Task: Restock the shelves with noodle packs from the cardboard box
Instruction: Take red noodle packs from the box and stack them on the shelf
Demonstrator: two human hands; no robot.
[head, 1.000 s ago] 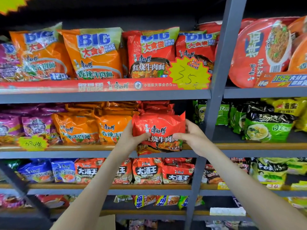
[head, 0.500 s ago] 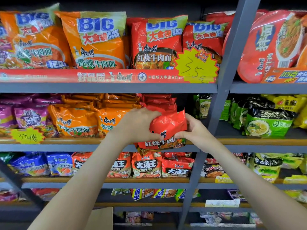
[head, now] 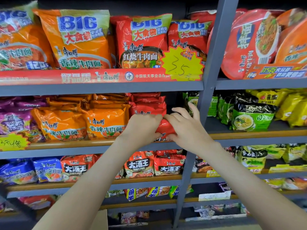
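Right at the centre of the frame, both hands close on one glossy red plastic noodle pack, pressing it against the front edge of the grey metal shelf with a wooden lip. The left hand covers the pack's left side, fingers curled over its top edge and thumb underneath. The right hand clamps the right side, knuckles bent over the top, with the little finger raised toward the grey upright post. Only a narrow strip of red wrapper shows between the two hands, plus a sliver of printed lettering below them.

Directly behind the held pack, slightly higher in the frame, stands a stack of matching red noodle packs on the same shelf. Just left of that stack sit orange noodle packs, and purple packs fill the far left edge. A yellow starburst price tag marked 3.5 hangs on the red shelf strip above, in front of large red and orange packs labelled BIG. Right of the post, green and black noodle packs occupy the middle right of the frame. At the bottom centre, a tan cardboard corner shows between the forearms; I cannot tell whether it is the box.
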